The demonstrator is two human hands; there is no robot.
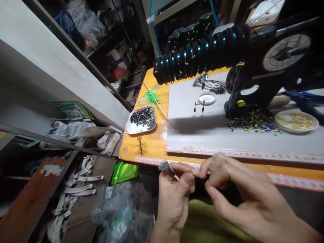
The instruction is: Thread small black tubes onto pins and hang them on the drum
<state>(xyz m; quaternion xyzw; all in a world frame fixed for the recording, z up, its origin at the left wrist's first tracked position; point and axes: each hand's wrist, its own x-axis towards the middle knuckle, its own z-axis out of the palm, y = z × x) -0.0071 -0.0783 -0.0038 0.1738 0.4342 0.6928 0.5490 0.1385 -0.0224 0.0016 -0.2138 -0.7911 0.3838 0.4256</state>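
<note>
Two hands, close together in front of the near edge of one yellow surface (157, 145). One tiny pale piece (195, 172) sits between them at the fingertips; too small to name. Left hand (174, 199): fingers curled, thumb pressed to the index, closed on one grey wire tuft (165, 165) that pokes out at the top; the tips are at the tiny piece too. Right hand (235, 185): fingers bent, tips nearly together and meeting the left at the piece; can't tell if they grip it. One tan wrap (217, 161) on a right finger.

On the surface: one white tray (141, 132), two heaps inside, black tube beads (141, 116) and smaller grey bits (152, 125), too many to count. One stick (165, 116) with one green bristly bunch (152, 97). One orange-tipped sprig (140, 145) near the tray.

One pale board (182, 138) carries two round dishes: one small white dish (207, 98), one larger dish (296, 131) with gold pieces (300, 121). Also one grey wire bundle (211, 83), one heap of multicoloured pins (253, 121), uncountable, and one black machine (253, 91) above. Two measuring tapes: one on the board's edge, one on the surface's. One green foil packet (124, 172), lower left.
</note>
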